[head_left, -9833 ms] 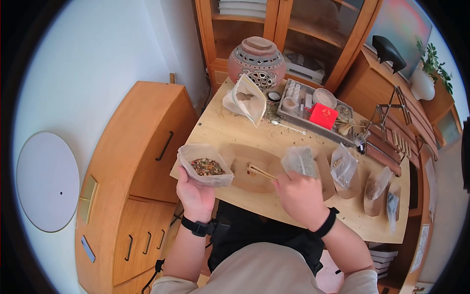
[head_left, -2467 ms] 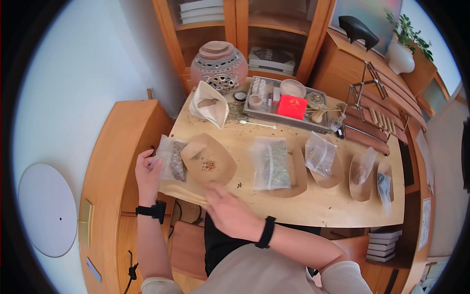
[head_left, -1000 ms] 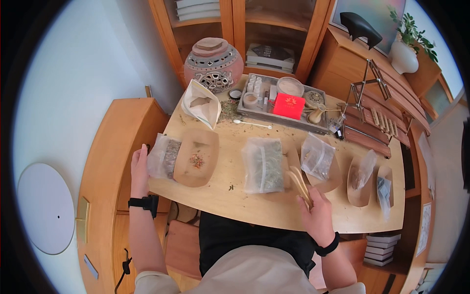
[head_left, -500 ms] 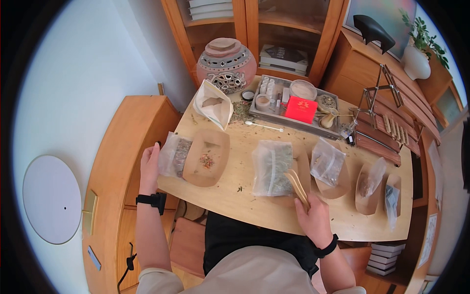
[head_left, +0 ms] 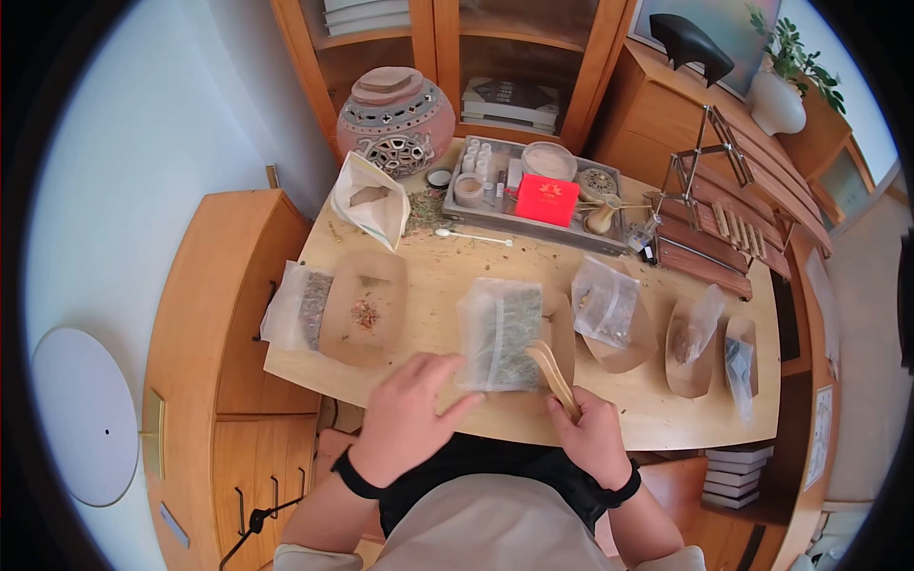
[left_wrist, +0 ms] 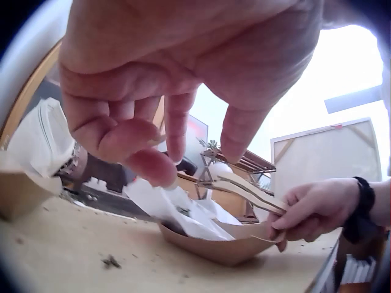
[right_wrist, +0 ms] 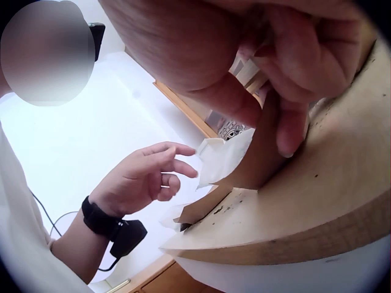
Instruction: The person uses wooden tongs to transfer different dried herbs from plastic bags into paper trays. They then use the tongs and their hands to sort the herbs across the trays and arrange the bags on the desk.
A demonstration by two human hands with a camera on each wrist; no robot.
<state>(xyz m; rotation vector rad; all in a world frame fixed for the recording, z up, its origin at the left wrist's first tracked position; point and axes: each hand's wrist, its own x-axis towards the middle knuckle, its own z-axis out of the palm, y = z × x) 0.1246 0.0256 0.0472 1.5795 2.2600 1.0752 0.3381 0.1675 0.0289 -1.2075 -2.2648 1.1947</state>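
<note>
In the head view my left hand (head_left: 405, 419) is held over the table's front edge, fingers apart and loosely bent, holding nothing. Just left of the front end of a clear bag of green herbs (head_left: 509, 333), it hovers without a visible grip on it. The bag lies across a brown paper tray (head_left: 562, 362). My right hand (head_left: 592, 440) holds wooden tongs (head_left: 555, 376), whose tips reach over the bag's right side. The right wrist view shows my right thumb and fingers (right_wrist: 287, 131) at the paper tray's raised end (right_wrist: 259, 152), pinching its edge.
Left lie a dried-herb bag (head_left: 314, 309) and a tray with orange bits (head_left: 365, 314). More bagged trays (head_left: 609, 314) stand right. Behind are an open pouch (head_left: 369, 205), a patterned jar (head_left: 395, 119), a grey tray with a red box (head_left: 546, 200) and a folding wooden rack (head_left: 714, 228).
My left hand has moved right from the dried-herb bag towards the green herb bag, having earlier held up an open herb bag. My right hand still holds the tongs, near the green bag's tray.
</note>
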